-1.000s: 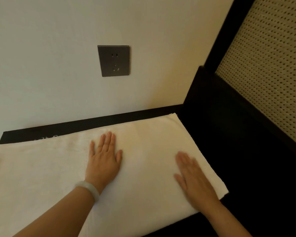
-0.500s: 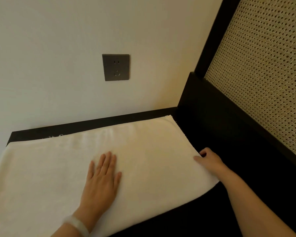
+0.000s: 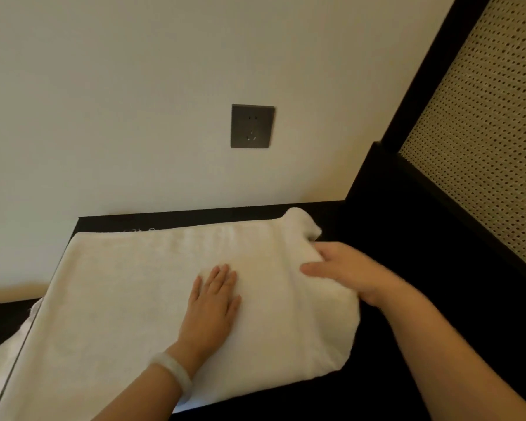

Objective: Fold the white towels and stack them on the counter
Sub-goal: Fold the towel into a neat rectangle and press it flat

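Towel fold under way: right end gripped, middle pinned

Towel (image 3: 128,299): white, one only in view, spread lengthwise across the dark worktop (image 3: 164,220). Its left end spills over the worktop's left edge and hangs out of sight. It looks already doubled along its length, though the layers are hard to tell apart in this light.

Left hand (image 3: 211,302): flat, fingers straight and close together, palm pressing the towel near its middle. It holds nothing and serves as an anchor. Pale bangle (image 3: 173,372) on that wrist.

Right hand (image 3: 346,268): grips the right end of the towel, thumb on top, fingers tucked round the edge. The cloth there is raised off the worktop and bunched into a soft hump, and its far corner stands up.

Surroundings: grey wall socket (image 3: 252,126) on the wall behind; cane panel (image 3: 483,147) in a dark frame to the right.

Step, as I judge it: the crosswise fold is beginning, with the right end about to be carried leftward over the pinned middle. No folded stack is in view.

Next move calls for:
- Lifting the gripped end high enough to clear the left hand.
- Keeping both corners level so the edges meet square.
- Laying it down, then smoothing it flat.

Risk: the bunched far corner may fold under itself.
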`<state>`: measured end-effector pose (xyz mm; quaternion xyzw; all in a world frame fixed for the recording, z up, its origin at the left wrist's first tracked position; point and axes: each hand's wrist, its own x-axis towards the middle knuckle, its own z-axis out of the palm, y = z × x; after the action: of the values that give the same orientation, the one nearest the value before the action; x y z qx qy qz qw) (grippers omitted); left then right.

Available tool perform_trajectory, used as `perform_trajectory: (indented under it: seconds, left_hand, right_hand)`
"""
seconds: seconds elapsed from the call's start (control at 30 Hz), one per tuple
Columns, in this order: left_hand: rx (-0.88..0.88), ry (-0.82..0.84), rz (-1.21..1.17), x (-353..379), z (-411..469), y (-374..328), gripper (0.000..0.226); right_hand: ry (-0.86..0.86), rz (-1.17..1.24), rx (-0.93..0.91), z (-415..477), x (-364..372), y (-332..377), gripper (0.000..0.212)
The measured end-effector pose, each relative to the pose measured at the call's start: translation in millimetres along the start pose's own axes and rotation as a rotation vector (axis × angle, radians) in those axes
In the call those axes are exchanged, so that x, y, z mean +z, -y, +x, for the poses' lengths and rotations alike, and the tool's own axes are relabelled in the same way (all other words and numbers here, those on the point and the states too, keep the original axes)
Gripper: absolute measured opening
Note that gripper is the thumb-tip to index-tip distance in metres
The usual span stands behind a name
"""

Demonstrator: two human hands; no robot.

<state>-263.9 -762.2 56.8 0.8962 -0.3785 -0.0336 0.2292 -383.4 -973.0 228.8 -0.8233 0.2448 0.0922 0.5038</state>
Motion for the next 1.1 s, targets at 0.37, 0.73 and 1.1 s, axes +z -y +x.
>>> perform_trajectory:
  seconds: [0.37,0.73,1.1]
  left_hand:
    - [-0.519,-0.157,-0.558,-46,-21,-2,0.037]
    - [-0.65,-0.045,-0.512,-57,-7,-14,0.029]
    - [-0.688,0.086,-0.246,-51,-13,-11,0.036]
  right_hand:
    - [-0.03,0.025,0.25,74,107,8,0.022]
    - [-0.074,-0.164,-0.137,146,128,53,0.045]
    - [-0.05,-0.67,0.045,176,166,59,0.038]
